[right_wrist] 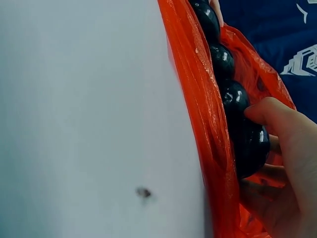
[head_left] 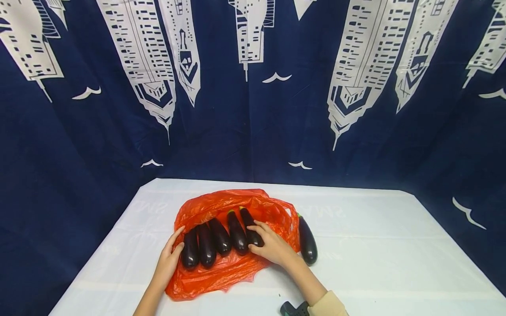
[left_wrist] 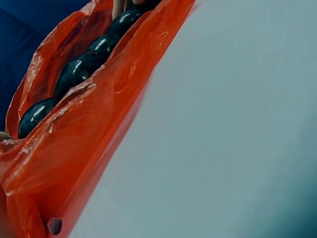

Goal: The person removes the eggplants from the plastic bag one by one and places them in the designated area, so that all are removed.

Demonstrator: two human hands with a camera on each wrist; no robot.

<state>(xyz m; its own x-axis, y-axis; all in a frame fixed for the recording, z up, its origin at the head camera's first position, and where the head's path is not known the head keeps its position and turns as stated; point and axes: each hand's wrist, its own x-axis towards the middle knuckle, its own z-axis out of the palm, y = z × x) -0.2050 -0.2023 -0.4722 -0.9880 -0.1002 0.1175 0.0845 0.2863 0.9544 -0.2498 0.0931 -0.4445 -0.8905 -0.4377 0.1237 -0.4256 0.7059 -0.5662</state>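
Observation:
Several dark purple eggplants (head_left: pixel 207 245) lie side by side on an opened red plastic bag (head_left: pixel 197 287). My right hand (head_left: pixel 272 245) grips the rightmost eggplant in the bag (right_wrist: pixel 251 148), thumb on one side and fingers around the other. At the bag's left edge, my left hand (head_left: pixel 170 259) has its fingers extended beside the leftmost eggplant (head_left: pixel 190 250); the wrist views show little of this hand. One more eggplant (head_left: pixel 307 241) lies outside the bag, just to its right, green stem end pointing away.
All this rests on a white-covered table (head_left: pixel 375 263). A dark object (head_left: pixel 294 309) sits by the right sleeve at the near edge. Behind hangs a navy cloth (head_left: pixel 253 118) printed with white buildings and birds.

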